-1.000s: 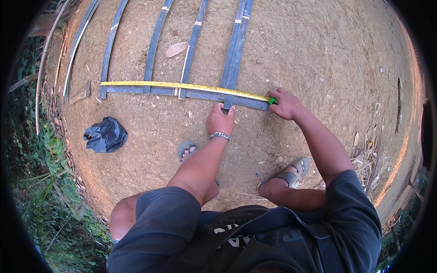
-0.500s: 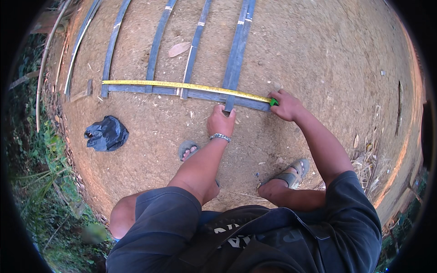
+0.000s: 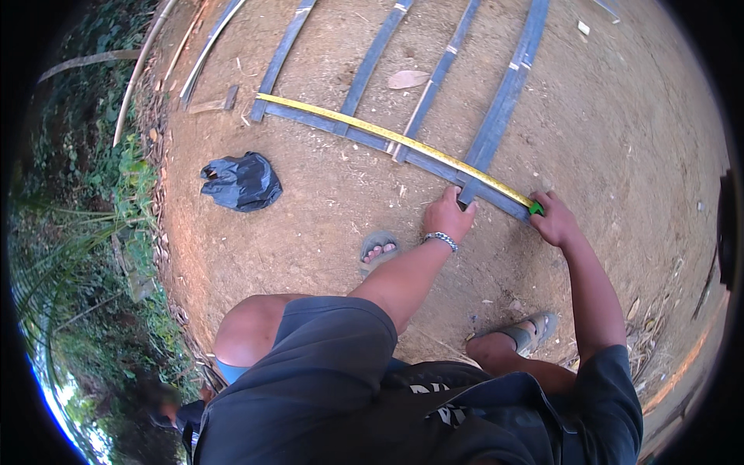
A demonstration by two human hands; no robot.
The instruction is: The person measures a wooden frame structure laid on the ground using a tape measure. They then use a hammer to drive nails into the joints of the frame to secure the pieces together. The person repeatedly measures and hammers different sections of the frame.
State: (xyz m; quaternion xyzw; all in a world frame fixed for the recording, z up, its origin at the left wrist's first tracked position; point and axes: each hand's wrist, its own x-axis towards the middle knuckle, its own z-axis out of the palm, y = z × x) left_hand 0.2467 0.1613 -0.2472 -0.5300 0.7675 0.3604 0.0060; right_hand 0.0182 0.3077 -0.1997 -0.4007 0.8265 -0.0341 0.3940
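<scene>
A yellow tape measure [image 3: 387,135] lies stretched along a grey-blue crosswise strip [image 3: 333,124] on bare dirt. My right hand [image 3: 552,221] grips the tape's green case [image 3: 535,208] at the strip's right end. My left hand [image 3: 447,215], with a metal bracelet at the wrist, presses down on the strip and tape just left of that, where a long strip [image 3: 505,93] crosses. Several long grey-blue strips [image 3: 372,58] run away from me under the crosswise one.
A crumpled black plastic bag [image 3: 242,181] lies on the dirt to the left. My sandalled feet [image 3: 377,251] are planted below the strip. A small wood block [image 3: 209,104] and thin poles [image 3: 139,74] sit at the far left beside green plants. A dry leaf [image 3: 408,78] lies between strips.
The view has tilted, so the strips now slant down to the right. Both hands stay on the tape and strip at the same spots.
</scene>
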